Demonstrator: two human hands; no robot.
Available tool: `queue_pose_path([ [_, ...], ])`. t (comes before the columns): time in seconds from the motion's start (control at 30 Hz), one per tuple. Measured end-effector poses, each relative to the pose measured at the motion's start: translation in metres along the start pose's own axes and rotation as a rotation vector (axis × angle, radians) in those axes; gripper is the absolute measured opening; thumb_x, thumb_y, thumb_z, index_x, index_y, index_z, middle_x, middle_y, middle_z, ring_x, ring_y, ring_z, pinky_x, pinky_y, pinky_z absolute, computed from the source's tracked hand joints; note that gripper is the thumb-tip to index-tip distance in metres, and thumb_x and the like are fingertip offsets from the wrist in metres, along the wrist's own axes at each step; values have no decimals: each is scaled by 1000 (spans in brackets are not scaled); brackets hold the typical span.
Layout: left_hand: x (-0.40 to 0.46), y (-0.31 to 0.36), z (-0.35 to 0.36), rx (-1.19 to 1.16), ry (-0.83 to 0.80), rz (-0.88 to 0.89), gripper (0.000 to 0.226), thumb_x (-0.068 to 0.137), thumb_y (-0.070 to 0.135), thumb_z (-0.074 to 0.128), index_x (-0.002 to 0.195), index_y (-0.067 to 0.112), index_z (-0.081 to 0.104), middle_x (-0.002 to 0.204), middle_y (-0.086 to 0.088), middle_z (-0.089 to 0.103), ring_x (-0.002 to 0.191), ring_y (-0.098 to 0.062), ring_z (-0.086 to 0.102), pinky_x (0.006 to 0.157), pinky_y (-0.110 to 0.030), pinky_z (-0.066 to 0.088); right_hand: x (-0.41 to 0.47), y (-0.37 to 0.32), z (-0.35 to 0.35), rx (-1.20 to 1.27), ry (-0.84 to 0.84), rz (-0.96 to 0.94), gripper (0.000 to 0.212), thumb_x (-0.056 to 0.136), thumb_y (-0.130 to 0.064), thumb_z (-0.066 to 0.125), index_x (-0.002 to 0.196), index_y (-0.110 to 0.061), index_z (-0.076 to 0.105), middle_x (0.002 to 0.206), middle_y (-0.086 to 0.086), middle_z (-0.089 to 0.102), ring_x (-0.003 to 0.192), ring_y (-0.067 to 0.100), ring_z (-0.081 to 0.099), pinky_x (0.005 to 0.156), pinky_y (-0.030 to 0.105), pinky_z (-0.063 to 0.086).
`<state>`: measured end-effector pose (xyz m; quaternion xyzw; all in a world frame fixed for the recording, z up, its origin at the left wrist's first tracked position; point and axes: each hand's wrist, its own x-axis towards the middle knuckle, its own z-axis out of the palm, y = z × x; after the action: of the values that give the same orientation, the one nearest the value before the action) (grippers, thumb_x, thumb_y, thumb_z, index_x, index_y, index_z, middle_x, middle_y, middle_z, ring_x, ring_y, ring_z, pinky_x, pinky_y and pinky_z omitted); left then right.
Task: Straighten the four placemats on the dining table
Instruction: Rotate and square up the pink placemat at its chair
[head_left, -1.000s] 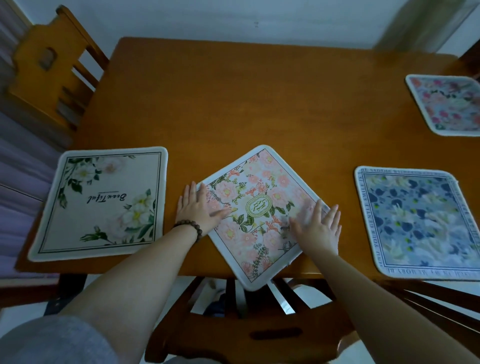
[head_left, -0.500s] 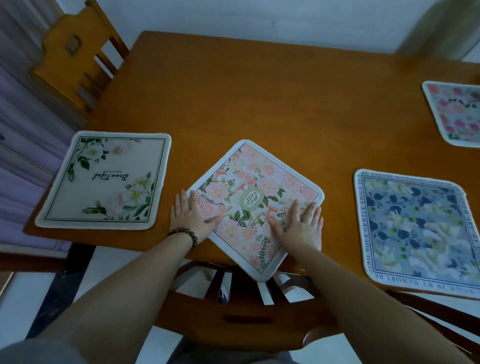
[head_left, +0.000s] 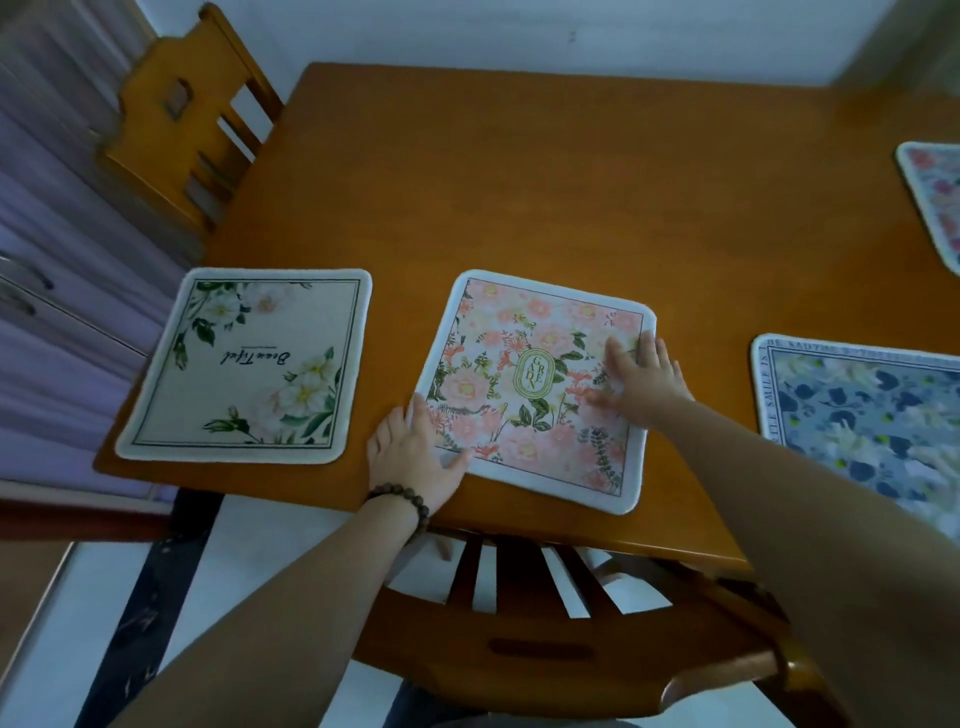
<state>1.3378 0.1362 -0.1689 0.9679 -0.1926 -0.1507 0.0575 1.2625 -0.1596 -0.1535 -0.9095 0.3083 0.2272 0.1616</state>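
Observation:
A pink floral placemat (head_left: 524, 332) lies in the middle of the wooden dining table (head_left: 519, 171), close to square with the near edge. My left hand (head_left: 413, 460) rests flat at its near left corner, thumb on the mat. My right hand (head_left: 636, 379) presses flat on its right side, fingers spread. A cream placemat with white flowers (head_left: 249, 364) lies to the left. On the right sits a blue floral placemat (head_left: 862, 415). A fourth pink placemat (head_left: 935, 202) shows at the far right edge, partly cut off.
A wooden chair (head_left: 182, 114) stands at the table's left end. Another chair back (head_left: 545, 623) sits under the near table edge, right below my arms. Purple curtains (head_left: 62, 249) hang on the left.
The pink floral placemat has turned from a diamond position to nearly square with the table edge. My right hand slid up its right side and my left hand moved to its near left corner.

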Motion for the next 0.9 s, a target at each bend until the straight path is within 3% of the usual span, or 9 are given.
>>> queue_pose_path([
  [0.17, 26, -14, -10, -5, 13, -5, 110, 74, 84, 37, 151, 19, -7, 159, -12, 0, 145, -28, 2, 116, -46, 9, -45, -19, 34, 282, 200, 179, 104, 76, -82, 36, 151, -27, -10, 157, 16, -22, 145, 30, -17, 116, 44, -5],
  [0.3, 48, -15, -15, 1, -40, 45, 115, 71, 86, 35, 151, 18, -11, 159, -9, -9, 146, -24, -7, 118, -44, 5, -86, -30, 70, 348, 172, 239, 120, 64, -91, 40, 151, -26, -11, 156, 19, -20, 145, 33, -15, 117, 46, -2],
  [0.43, 55, -3, -11, 11, -122, 79, 113, 73, 86, 32, 150, 16, -12, 159, -6, -13, 145, -22, -10, 117, -45, 1, -101, -33, 86, 274, 100, 218, 125, 55, -94, 39, 150, -30, -12, 156, 21, -20, 144, 35, -17, 117, 46, -4],
  [0.77, 35, -8, 1, 4, -132, 138, 113, 70, 90, 21, 152, 16, -7, 159, 0, -11, 145, -16, -10, 117, -42, -2, -94, -22, 88, 99, 110, 158, 111, 67, -93, 22, 150, -29, -14, 157, 17, -20, 144, 31, -19, 116, 41, -8],
  [0.9, 23, -12, 3, 17, -164, 149, 119, 68, 90, 31, 151, 14, -10, 159, -2, -14, 145, -17, -12, 117, -43, -2, -94, -19, 85, 76, 86, 138, 109, 69, -91, 21, 150, -29, -15, 156, 18, -22, 144, 31, -20, 116, 42, -7],
])
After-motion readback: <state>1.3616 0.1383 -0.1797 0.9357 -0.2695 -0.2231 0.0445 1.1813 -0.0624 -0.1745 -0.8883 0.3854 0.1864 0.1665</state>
